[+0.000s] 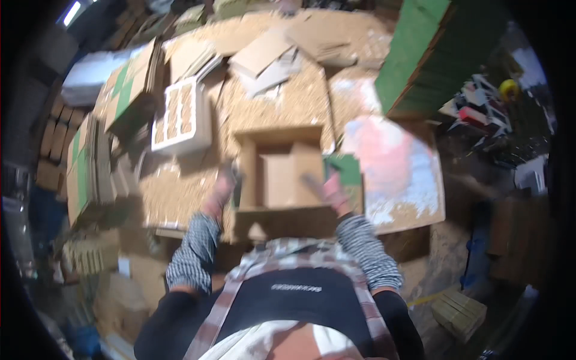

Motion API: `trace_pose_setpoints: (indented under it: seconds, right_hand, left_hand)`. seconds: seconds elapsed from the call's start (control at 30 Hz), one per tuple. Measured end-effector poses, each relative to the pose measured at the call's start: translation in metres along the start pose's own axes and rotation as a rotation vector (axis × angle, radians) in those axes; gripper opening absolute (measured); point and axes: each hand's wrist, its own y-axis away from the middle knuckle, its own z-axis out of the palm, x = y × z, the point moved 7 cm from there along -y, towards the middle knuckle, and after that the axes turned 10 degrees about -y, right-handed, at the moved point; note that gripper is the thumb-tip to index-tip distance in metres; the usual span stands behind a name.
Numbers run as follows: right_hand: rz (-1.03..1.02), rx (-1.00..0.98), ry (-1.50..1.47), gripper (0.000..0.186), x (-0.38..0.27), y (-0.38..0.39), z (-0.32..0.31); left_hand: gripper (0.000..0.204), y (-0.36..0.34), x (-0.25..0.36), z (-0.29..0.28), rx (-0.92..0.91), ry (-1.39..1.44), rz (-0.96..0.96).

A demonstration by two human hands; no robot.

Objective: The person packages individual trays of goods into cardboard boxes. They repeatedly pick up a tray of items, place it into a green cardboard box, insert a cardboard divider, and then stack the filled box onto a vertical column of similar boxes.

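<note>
An open cardboard box (247, 171) sits at the near edge of a crumb-strewn worktable (168, 201), between a person's two hands.
From where I stand, the tabletop is coated in tan, sawdust-like bits, with a pink-and-blue patch (390, 156) to the right; flattened cardboard stacks (129, 93) lean at left by a white slotted tray (203, 135), and a tall green panel (414, 54) rises at far right, the room dim around it; the left hand (223, 185) and right hand (331, 189) flank the box, too blurred to tell their openness or grip; pale lettering (296, 288) crosses the dark garment (294, 312).
</note>
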Motion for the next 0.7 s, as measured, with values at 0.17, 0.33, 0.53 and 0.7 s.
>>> trace_pose_setpoints:
  seconds: [0.17,0.33,0.53,0.7]
  right_hand:
    - [0.135,-0.065,-0.864,0.094,0.015,-0.004,0.024]
    - [0.085,-0.059,-1.142,0.08,-0.011,-0.048,-0.071]
    - [-0.809,0.376,-1.146,0.047,-0.119,-0.11,-0.395]
    - [-0.914,1.33,-0.279,0.087,-0.107,-0.128,-0.679]
  left_hand:
    - [0.033,0.044,-0.001,0.044,0.158,0.132,-0.131]
    - [0.052,0.002,0.115,0.061,-0.071,0.377,-0.01]
    - [0.046,-0.137,0.313,-0.02,-0.196,0.413,0.536]
    - [0.04,-0.209,0.623,0.138,-0.177,0.292,1.069]
